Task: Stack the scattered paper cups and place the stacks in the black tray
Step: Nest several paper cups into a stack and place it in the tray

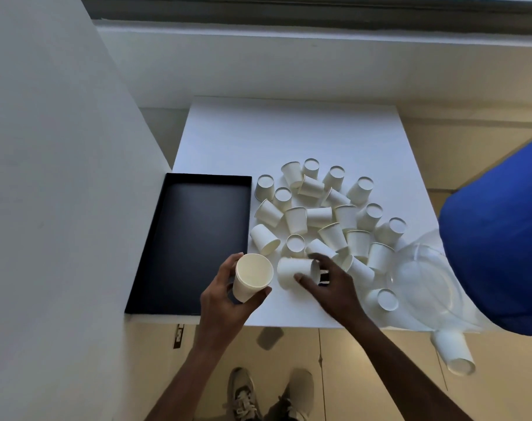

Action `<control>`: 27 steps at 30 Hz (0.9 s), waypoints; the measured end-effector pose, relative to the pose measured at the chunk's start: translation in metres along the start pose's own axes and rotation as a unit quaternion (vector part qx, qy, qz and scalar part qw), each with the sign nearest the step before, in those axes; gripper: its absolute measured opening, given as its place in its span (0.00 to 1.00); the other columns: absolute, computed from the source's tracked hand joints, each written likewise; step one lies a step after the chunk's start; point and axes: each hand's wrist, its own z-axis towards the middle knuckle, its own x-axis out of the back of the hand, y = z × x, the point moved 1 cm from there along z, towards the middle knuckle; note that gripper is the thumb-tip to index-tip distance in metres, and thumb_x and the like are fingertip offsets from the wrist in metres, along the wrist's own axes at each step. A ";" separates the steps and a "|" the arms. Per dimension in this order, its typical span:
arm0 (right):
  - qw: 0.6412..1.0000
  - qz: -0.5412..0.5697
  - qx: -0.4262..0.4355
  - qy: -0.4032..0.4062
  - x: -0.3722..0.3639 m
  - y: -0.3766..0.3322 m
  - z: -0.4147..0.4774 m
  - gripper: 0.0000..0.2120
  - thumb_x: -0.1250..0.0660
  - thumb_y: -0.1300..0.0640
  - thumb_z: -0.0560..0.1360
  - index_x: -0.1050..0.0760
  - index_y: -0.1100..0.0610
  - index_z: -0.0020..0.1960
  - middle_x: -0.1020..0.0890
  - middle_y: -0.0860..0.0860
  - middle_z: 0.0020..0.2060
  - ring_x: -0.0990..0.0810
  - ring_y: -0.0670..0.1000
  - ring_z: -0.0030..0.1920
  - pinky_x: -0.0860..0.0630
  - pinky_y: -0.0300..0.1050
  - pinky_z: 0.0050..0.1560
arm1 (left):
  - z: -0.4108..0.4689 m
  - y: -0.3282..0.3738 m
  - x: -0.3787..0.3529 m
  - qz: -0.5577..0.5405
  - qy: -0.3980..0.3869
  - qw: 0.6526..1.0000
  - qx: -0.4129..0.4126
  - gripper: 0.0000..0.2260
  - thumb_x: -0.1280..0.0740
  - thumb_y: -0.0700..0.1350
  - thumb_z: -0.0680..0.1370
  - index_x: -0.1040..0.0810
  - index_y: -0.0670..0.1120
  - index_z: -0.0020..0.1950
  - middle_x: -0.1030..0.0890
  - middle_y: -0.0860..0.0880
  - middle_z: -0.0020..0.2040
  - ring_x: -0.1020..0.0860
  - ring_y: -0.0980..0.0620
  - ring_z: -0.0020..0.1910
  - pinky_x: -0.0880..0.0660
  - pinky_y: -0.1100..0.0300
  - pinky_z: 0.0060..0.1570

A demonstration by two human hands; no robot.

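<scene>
At the left of the frame a white wall panel (61, 177) is seen, and just right of it the black tray (167, 253) lies on the white table (289, 132), its floor bare. Below the tray's lower right corner, the left hand (225, 302) is wrapped around 1 upright paper cup (252, 276); the mouth is turned toward the camera, the thumb (260, 296) is pressed on the near side of the wall and the fingers (229, 264) are curled round the far side. Just right of it, a second cup (295, 270) lies on its side on the table, and the right hand (331, 281) is closed on it, with the thumb at the lower wall and the fingers reaching over the rim end. Above and to the right, the scattered cups (328, 208) are spread in a loose heap, some upside down, some tipped over. At the lower right a clear plastic bag (422, 284) is draped over the table edge, beside a blue object (501, 238), and 1 cup (454, 352) lies on the floor.
</scene>
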 end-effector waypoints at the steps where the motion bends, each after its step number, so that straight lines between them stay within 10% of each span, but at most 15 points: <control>1: 0.998 0.061 -0.009 0.014 0.008 -0.015 0.000 0.21 0.21 0.48 0.70 0.22 0.47 0.61 0.17 0.43 0.50 0.16 0.48 0.48 0.20 0.37 0.45 | 0.001 0.002 -0.001 -0.002 -0.002 1.000 0.000 0.35 0.21 0.62 0.69 0.31 0.60 0.72 0.22 0.66 0.62 0.21 0.61 0.61 0.20 0.66 0.54; 7: 0.968 0.249 0.025 0.028 0.023 -0.082 -0.007 0.20 0.21 0.60 0.71 0.26 0.58 0.58 0.17 0.52 0.52 0.14 0.49 0.51 0.19 0.42 0.48 | 0.010 0.014 -0.017 -0.007 -0.033 0.999 -0.013 0.34 0.20 0.60 0.69 0.29 0.59 0.71 0.20 0.63 0.63 0.19 0.59 0.59 0.18 0.61 0.53; 17: 0.982 0.001 0.185 -0.026 0.016 -0.095 -0.016 0.41 0.21 0.47 0.69 0.38 0.47 0.76 0.25 0.39 0.67 0.24 0.41 0.65 0.22 0.43 0.62 | 0.017 0.018 -0.036 0.023 -0.053 0.997 -0.046 0.39 0.27 0.68 0.72 0.28 0.48 0.76 0.20 0.51 0.69 0.20 0.54 0.65 0.18 0.52 0.61; 27: 0.985 0.083 0.149 -0.016 0.005 -0.088 -0.033 0.34 0.20 0.48 0.69 0.32 0.48 0.69 0.22 0.41 0.62 0.22 0.46 0.63 0.20 0.41 0.59 | 0.020 0.026 -0.036 0.015 -0.038 0.998 -0.048 0.38 0.22 0.61 0.68 0.26 0.49 0.74 0.18 0.50 0.67 0.19 0.54 0.64 0.19 0.56 0.62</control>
